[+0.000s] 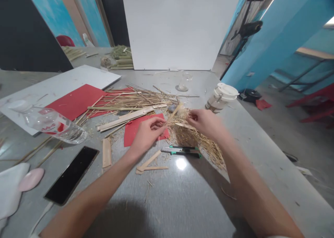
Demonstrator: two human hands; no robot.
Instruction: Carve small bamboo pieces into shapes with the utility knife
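Note:
My left hand (150,131) is closed in a pinch on a thin, pale strip of straw (174,114) that points up and to the right. Just right of it, my right hand (205,122) has its fingers curled together over the straw pile (212,148); whatever they may hold is hidden. Under my left hand lies a red sheet (132,133). Two green-and-black utility knives (185,154) rest in front of the straw, close to a bent flat strip (148,165).
Long dry stalks (127,99) and split pieces (122,120) lie behind my left hand. At left are a plastic bottle (56,125) and a phone (71,175). A lidded white container (221,96) stands right, near the table edge. A white panel (172,26) rises behind.

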